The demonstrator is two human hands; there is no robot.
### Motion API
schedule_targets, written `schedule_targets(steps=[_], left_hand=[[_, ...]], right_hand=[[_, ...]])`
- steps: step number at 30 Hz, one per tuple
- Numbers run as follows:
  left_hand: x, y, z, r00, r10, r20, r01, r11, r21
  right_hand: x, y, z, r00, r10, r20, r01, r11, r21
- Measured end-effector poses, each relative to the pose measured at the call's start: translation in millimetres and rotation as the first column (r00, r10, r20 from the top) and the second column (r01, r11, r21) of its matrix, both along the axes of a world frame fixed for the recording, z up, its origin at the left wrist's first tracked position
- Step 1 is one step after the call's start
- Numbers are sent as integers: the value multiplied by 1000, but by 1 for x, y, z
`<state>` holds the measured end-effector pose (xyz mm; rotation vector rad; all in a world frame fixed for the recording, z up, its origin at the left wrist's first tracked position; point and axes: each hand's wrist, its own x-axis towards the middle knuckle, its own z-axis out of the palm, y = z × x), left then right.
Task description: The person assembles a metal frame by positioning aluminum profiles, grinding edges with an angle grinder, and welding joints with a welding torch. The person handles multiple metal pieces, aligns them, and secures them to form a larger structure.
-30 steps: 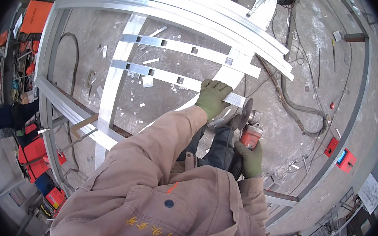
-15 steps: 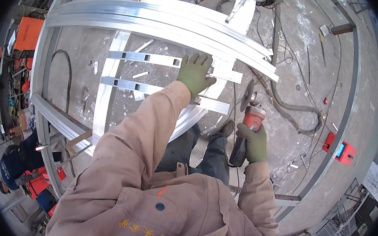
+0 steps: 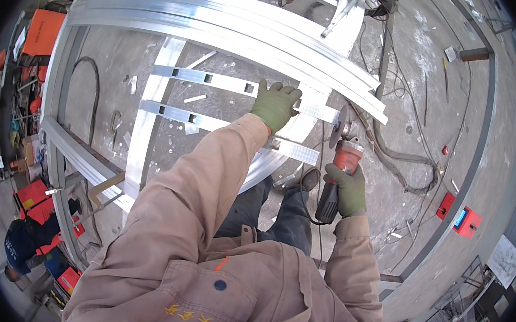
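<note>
My left hand (image 3: 275, 107), in a green glove, rests on the upper slotted aluminium bar (image 3: 225, 82), its fingers curled over the metal. My right hand (image 3: 348, 190), gloved too, is closed around a red and black angle grinder (image 3: 346, 159). The grinder's disc (image 3: 339, 125) stands at the right end of that upper bar; whether they touch I cannot tell. A second slotted bar (image 3: 178, 113) lies nearer to me, roughly parallel. Both bars lie across wider aluminium profiles (image 3: 147, 122).
Long aluminium profiles (image 3: 221, 24) are stacked beyond the bars. A dark hose (image 3: 395, 154) and cables run over the floor on the right, near a red box with a small screen (image 3: 467, 222). Metal offcuts litter the floor. Another person (image 3: 25, 244) bends at the far left.
The grinder's disc has come level with the upper bar's right end. My left hand stays on the bar, its fingers drawn in more. The person at the left has shifted.
</note>
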<state>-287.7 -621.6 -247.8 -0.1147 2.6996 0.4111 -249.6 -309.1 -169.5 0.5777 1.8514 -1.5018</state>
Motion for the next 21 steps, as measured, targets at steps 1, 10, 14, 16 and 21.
schedule_targets(steps=[1,10,14,16,21], left_hand=[[-1,1,3,1000,-3,17,3,1000,-1],[-2,-1,6,1000,-6,8,6,1000,10],[-7,-9,4,999,-47,-9,47,999,3],[-8,-14,10,999,-27,-24,29,997,70],[17,1,12,988,25,-153,-7,993,120]], right_hand=[[0,1,-1,1000,-3,5,3,1000,8],[-1,0,2,999,-9,37,9,1000,4],[7,2,9,998,-52,26,53,997,-50],[13,5,15,995,-96,19,97,991,-88],[22,10,23,994,-105,24,106,992,-74]])
